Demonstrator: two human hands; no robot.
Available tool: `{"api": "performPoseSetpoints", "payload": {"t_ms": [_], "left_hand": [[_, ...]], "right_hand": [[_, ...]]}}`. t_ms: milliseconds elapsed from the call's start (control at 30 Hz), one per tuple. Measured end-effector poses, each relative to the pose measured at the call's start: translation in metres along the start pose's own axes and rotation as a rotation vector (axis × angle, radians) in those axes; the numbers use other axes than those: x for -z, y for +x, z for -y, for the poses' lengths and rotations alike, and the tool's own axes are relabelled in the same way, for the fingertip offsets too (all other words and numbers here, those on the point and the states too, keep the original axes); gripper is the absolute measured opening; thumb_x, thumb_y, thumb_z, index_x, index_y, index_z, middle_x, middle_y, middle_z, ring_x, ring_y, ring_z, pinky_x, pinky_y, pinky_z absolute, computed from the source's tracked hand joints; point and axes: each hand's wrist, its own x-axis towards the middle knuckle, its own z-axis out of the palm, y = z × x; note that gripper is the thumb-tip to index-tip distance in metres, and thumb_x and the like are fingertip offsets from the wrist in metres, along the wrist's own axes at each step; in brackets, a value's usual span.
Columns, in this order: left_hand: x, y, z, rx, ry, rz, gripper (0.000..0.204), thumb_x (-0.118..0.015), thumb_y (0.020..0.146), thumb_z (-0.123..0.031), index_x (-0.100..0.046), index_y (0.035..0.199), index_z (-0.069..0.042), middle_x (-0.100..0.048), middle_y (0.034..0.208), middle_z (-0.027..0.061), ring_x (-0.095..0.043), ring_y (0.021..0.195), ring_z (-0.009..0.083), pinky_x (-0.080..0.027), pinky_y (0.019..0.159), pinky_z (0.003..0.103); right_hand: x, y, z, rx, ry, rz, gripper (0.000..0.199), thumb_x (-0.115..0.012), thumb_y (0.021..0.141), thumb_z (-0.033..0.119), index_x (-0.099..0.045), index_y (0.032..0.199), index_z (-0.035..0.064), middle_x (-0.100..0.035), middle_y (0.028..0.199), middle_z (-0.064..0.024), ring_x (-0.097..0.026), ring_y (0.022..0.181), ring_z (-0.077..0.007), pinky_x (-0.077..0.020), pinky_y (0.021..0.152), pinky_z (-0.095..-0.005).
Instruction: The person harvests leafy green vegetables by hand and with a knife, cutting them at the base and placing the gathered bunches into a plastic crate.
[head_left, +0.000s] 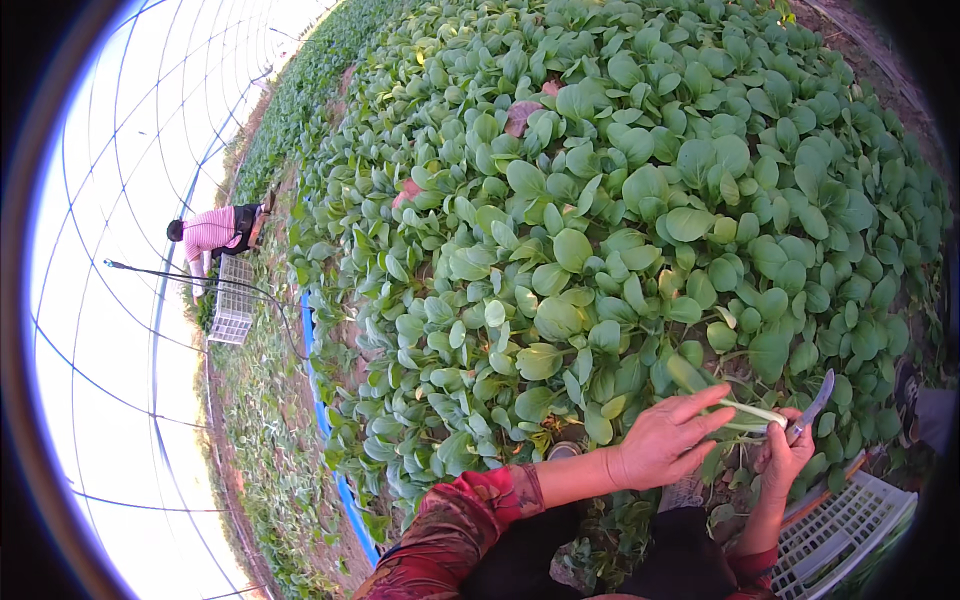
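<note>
Nearest: two forearms in red patterned sleeves (455, 520), reaching in from the lower edge. L hand (668, 438) is mostly open, fingers out straight and a bit spread, alongside the pale green stalks of a leafy plant (752, 409) – can't tell if fingertips touch it. R hand (785, 455) is closed: it has the white base end of the plant pinched at thumb + fingers, plus the handle of a knife (817, 398), its curved blade pointing up & away. So the plant is btwn the two hands, leaves toward the upper L, just above the bed.

Lower R, near the R forearm: a pale slatted plastic crate (835, 535), tilted in view, w/ greenery along its outer side.

Beyond the hands, a dense bed of leafy greens (560, 260) runs up & back, w/ a few reddish leaves mixed in. Along its L side, a blue strip (348, 505); a thin dark hose (250, 288) curves nearby.

Far L: a person in a pink striped top (210, 231) bends by a white crate (233, 300) – beyond them, a thin frame grid (120, 210) against bright light.
</note>
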Motion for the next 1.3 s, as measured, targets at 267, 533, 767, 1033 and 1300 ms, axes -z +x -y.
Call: {"api": "performPoseSetpoints", "payload": {"t_ms": [267, 533, 767, 1033, 1300], "left_hand": [[-0.068, 0.005, 0.003, 0.551, -0.661, 0.433, 0.079, -0.064, 0.065, -0.002, -0.032, 0.138, 0.001, -0.062, 0.082, 0.0161, -0.064, 0.065, 0.0263, -0.051, 0.055, 0.038], [-0.046, 0.007, 0.129, 1.083, -0.199, 0.161, 0.078, -0.061, 0.068, -0.007, -0.031, 0.14, -0.004, -0.064, 0.091, 0.0211, -0.064, 0.06, 0.0278, -0.051, 0.053, 0.038], [-0.03, -0.027, 0.16, 0.976, 0.242, 0.236, 0.082, -0.063, 0.069, -0.008, -0.028, 0.144, -0.01, -0.062, 0.108, 0.0221, -0.064, 0.093, 0.0333, -0.05, 0.082, 0.039], [-0.035, -0.049, 0.196, 1.072, -0.236, -0.102, 0.076, -0.059, 0.069, 0.003, -0.031, 0.14, 0.002, -0.063, 0.096, 0.0139, -0.059, 0.052, 0.0163, -0.045, 0.041, 0.027], [-0.024, -0.043, 0.185, 1.096, -0.274, -0.09, 0.074, -0.059, 0.068, 0.002, -0.033, 0.137, 0.004, -0.063, 0.093, 0.0145, -0.062, 0.054, 0.0174, -0.05, 0.049, 0.028]], "right_hand": [[-0.014, -0.029, 0.002, -0.113, 0.057, 0.205, 0.02, -0.065, 0.084, 0.01, -0.055, 0.097, -0.001, -0.053, 0.059, -0.0008, -0.042, 0.039, -0.0041, -0.0307, 0.036, -0.0185], [-0.009, -0.001, -0.08, -0.253, -0.29, 0.238, 0.026, -0.048, 0.095, 0.021, -0.047, 0.115, 0.0047, -0.055, 0.074, -0.0036, -0.042, 0.04, -0.006, -0.0337, 0.034, -0.0207], [-0.036, 0.02, -0.118, -0.281, -0.48, 0.369, 0.025, -0.053, 0.092, 0.022, -0.052, 0.114, 0.0095, -0.058, 0.071, -0.0039, -0.054, 0.055, -0.0115, -0.0447, 0.051, -0.0272], [-0.043, 0.041, -0.148, -0.119, -0.817, 0.49, 0.026, -0.051, 0.091, 0.027, -0.053, 0.104, 0.0046, -0.064, 0.086, -0.0217, -0.061, 0.082, -0.0403, -0.0477, 0.071, -0.045], [-0.076, 0.059, -0.152, -0.134, -0.973, 0.59, 0.031, -0.049, 0.091, 0.028, -0.052, 0.105, 0.0011, -0.063, 0.085, -0.027, -0.06, 0.083, -0.0444, -0.0468, 0.074, -0.0497]]}}
